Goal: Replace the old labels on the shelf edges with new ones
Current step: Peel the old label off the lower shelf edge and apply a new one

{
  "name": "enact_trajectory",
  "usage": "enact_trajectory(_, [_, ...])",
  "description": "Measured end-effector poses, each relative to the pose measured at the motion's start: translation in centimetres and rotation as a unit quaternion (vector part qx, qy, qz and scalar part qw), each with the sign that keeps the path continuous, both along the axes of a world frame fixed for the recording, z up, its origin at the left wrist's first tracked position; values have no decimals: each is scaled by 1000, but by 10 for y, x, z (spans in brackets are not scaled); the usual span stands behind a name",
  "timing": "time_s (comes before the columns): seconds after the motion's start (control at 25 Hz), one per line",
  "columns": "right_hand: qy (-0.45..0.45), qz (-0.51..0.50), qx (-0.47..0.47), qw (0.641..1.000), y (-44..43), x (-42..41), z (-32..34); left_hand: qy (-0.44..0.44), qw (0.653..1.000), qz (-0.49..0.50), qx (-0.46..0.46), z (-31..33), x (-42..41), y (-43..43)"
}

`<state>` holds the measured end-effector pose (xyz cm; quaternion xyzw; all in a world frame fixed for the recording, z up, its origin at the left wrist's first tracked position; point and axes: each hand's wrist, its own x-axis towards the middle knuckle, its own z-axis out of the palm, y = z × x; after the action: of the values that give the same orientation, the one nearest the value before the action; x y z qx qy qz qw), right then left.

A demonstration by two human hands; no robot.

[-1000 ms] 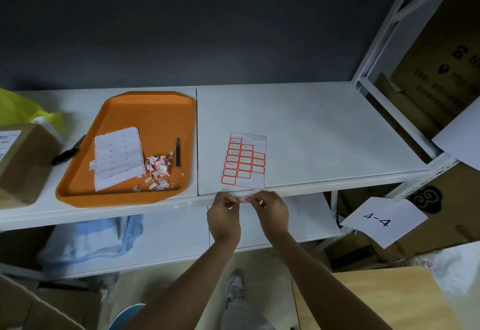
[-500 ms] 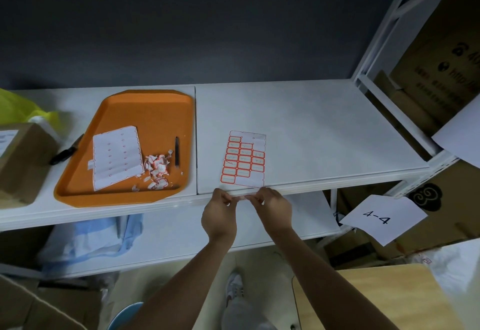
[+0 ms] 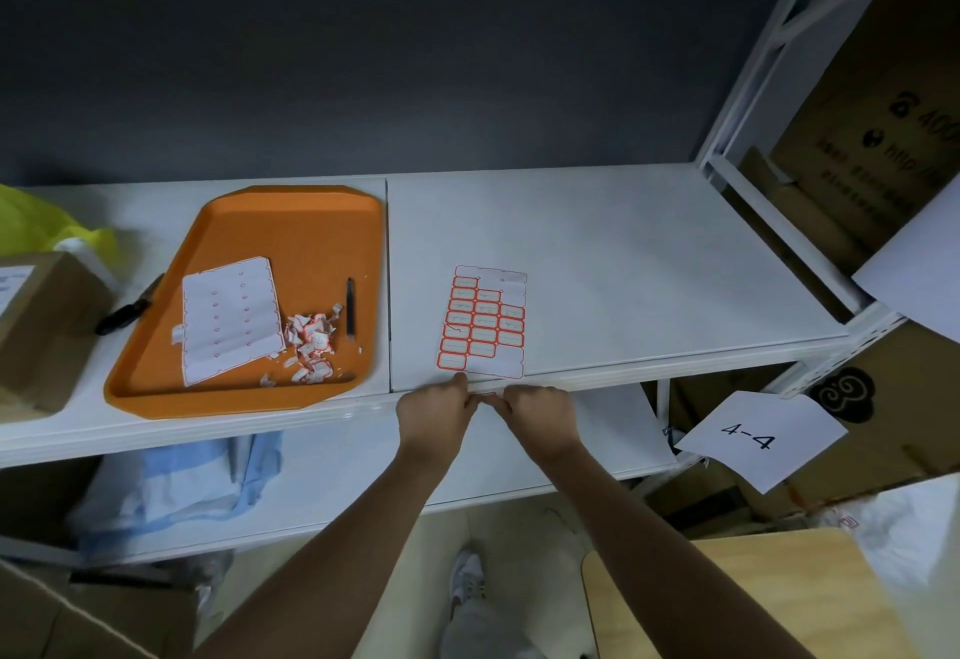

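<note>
Leftmost, the orange plastic tray [image 3: 291,227] holds torn label scraps [image 3: 311,341]. Beside it, the white sheet of red-bordered labels [image 3: 483,323] lies on the white metal shelf [image 3: 649,269]. At the shelf's front edge, the left hand [image 3: 434,417] and right hand [image 3: 543,417] pinch a small label [image 3: 487,395] between them. This looks like the sticking-on step; the next move would be to press it flat and level.

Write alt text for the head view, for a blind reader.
The left hand and right hand pinch a small label at the white shelf edge. Behind it lies a red-bordered label sheet; an orange tray holds scraps.
</note>
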<state>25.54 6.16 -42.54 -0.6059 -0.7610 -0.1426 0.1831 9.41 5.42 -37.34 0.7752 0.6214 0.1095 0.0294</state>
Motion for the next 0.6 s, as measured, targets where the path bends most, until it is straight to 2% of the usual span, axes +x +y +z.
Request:
enact_trajectory(0.16, [0,1,6,1000,1,7,9,69,997,-26,-5,0,-6,2])
enact_trajectory(0.28, [20,-18,7,1000,-6,7,3,69,997,-35,-22,-3,-4,2])
enact_trajectory(0.4, [2,-9,-3,1000,-3,-7,7,56,997,-33,-40,1,3,7])
enact_trajectory(0.6, [-6,-13,-37,999,0,2,13,89,995,-39,-36,-1,-7,5])
